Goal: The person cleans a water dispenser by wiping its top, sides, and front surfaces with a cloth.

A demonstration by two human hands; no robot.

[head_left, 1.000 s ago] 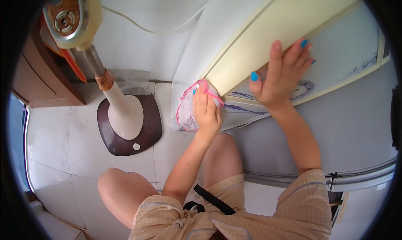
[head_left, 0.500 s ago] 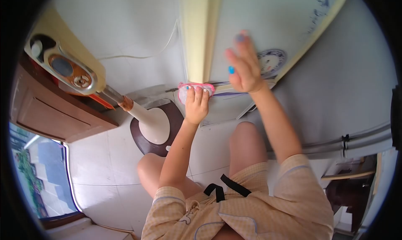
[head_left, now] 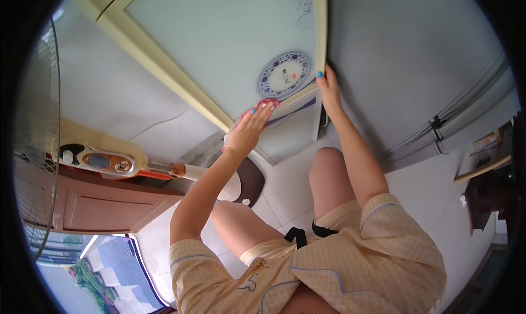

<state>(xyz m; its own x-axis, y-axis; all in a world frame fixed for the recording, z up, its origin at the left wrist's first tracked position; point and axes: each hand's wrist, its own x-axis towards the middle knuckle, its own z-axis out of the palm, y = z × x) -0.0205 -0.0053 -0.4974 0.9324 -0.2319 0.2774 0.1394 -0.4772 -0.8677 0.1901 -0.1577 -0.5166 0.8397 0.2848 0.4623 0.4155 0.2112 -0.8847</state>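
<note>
A pale glass panel (head_left: 219, 34) with a cream frame and a round blue pattern fills the upper middle. My left hand (head_left: 251, 129) lies over a pink-edged cloth (head_left: 267, 103) and presses it on the panel's lower frame; most of the cloth is hidden under the fingers. At the panel's right edge, my right hand (head_left: 329, 92) grips the cream frame, thumb on the front and the other fingers partly hidden behind it. Below the panel is a lower white section (head_left: 290, 133) with a purple stripe.
A fan (head_left: 115, 160) with a dark base stands at the left, beside a brown cabinet (head_left: 104, 204). Grey wall with cables (head_left: 433, 125) runs along the right. Dark wooden furniture (head_left: 485, 188) is at the far right. Both knees are above the tiled floor (head_left: 285, 193).
The view has turned. My right hand has moved from the panel's face to its right edge and taken hold there. My left hand has shifted right along the lower frame with the cloth.
</note>
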